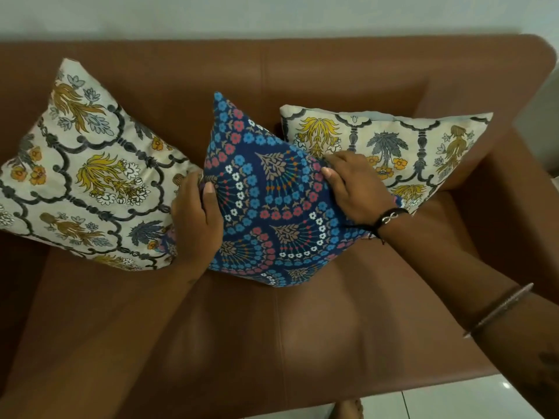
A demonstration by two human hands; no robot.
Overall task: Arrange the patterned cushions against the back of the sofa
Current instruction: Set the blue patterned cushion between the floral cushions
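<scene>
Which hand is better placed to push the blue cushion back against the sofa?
Probably the right hand: it grips the blue cushion higher up, nearer the sofa back. The left hand holds the lower side edge.

No readable text, labels, brand names, numbers or signs appear anywhere in view. The cushions carry only floral and ornamental prints, with no lettering on them.
</scene>
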